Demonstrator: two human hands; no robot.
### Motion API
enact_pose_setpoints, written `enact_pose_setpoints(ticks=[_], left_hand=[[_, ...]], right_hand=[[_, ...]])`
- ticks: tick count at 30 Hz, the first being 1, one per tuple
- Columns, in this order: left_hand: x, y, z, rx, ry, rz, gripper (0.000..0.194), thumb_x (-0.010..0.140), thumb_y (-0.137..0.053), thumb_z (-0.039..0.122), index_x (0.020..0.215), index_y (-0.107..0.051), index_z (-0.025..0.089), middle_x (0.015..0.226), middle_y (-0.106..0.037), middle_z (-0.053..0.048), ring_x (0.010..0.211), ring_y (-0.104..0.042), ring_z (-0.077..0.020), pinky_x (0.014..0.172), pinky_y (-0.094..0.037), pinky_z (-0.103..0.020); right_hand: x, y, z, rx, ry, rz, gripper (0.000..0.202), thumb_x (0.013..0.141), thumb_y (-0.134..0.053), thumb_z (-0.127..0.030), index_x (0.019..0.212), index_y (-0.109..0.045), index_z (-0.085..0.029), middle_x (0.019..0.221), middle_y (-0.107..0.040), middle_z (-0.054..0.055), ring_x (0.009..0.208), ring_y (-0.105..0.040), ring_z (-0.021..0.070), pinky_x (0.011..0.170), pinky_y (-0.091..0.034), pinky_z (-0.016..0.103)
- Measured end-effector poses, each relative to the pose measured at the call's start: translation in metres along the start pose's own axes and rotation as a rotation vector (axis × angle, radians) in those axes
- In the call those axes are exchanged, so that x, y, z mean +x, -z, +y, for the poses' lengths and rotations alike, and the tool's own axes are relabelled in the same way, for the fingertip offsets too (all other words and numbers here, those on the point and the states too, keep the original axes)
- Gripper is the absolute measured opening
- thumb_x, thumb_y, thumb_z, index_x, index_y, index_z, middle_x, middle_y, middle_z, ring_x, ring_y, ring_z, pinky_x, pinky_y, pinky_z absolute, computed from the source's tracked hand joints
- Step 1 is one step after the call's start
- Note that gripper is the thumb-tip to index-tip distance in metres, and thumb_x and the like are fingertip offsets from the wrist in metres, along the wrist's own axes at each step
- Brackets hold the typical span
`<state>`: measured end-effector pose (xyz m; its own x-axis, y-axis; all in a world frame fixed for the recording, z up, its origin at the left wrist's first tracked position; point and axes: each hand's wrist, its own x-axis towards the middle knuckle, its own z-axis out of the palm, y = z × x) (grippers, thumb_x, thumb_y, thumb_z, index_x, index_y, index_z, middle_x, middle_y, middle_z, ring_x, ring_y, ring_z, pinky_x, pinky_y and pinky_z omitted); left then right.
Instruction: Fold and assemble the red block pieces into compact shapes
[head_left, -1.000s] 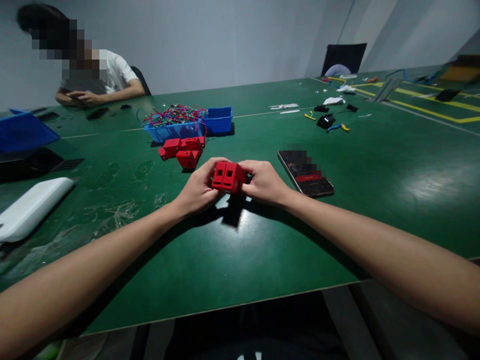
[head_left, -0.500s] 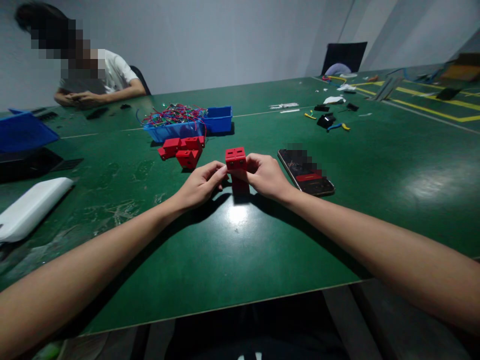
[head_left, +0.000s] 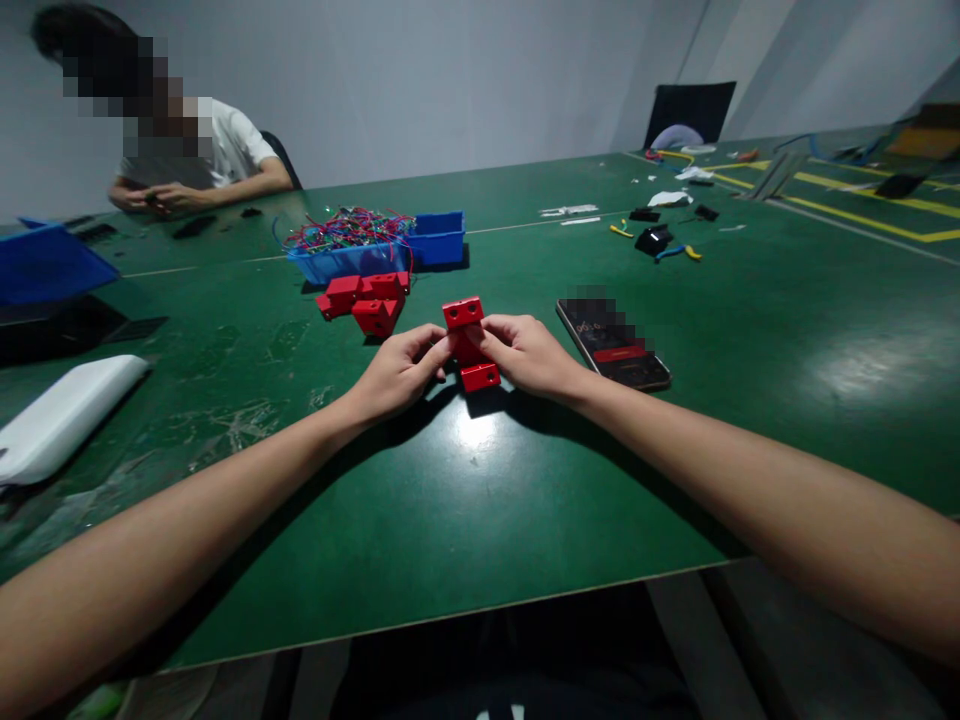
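Between both hands is a red block-like part (head_left: 471, 345) with holes in its two end faces, held just above the green table (head_left: 450, 520). My left hand (head_left: 409, 368) pinches its left side, thumb on top. My right hand (head_left: 521, 350) grips its right side, with the thumb lying across the middle. Fingers behind the part are partly hidden. Several similar red parts (head_left: 377, 315) lie in a small pile just beyond my left hand. To the right of my right hand lies a phone (head_left: 622, 355) with its screen lit.
Behind the pile stand a blue bin (head_left: 349, 263) of tangled wires and a smaller blue bin (head_left: 442, 240). A white case-like object (head_left: 71, 415) lies at left. Yellow-and-blue pliers (head_left: 679, 253) lie at back right. A person (head_left: 225, 150) sits across the table.
The red part has been tilted in my hands, so its near lower end with a hole now faces me. My right hand has shifted slightly lower. The co-worker's hands have moved a little.
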<state>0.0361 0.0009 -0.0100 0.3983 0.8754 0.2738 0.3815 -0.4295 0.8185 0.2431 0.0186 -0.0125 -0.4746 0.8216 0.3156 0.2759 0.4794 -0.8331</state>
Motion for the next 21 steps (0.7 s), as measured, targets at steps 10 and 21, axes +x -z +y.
enact_pose_setpoints(ticks=[10,21], left_hand=[[-0.002,0.0,0.004,0.016,0.012,0.048,0.042,0.093,-0.054,0.054,0.097,-0.065,0.014,0.089,-0.069,-0.006,0.065,-0.061,-0.0135,0.064,-0.05,-0.025],[-0.002,-0.001,0.006,0.092,-0.019,0.059,0.041,0.095,-0.051,0.05,0.1,-0.068,0.013,0.095,-0.072,-0.009,0.068,-0.063,-0.0148,0.066,-0.052,-0.026]], right_hand=[[0.002,0.001,-0.005,0.047,-0.044,-0.031,0.032,0.097,-0.049,-0.035,0.092,-0.072,-0.014,0.091,-0.076,0.006,0.087,-0.068,0.0198,0.078,-0.05,0.029],[-0.001,-0.002,-0.013,-0.036,-0.105,0.046,0.035,0.096,-0.051,-0.039,0.084,-0.073,-0.014,0.087,-0.076,0.007,0.083,-0.067,0.02,0.074,-0.048,0.028]])
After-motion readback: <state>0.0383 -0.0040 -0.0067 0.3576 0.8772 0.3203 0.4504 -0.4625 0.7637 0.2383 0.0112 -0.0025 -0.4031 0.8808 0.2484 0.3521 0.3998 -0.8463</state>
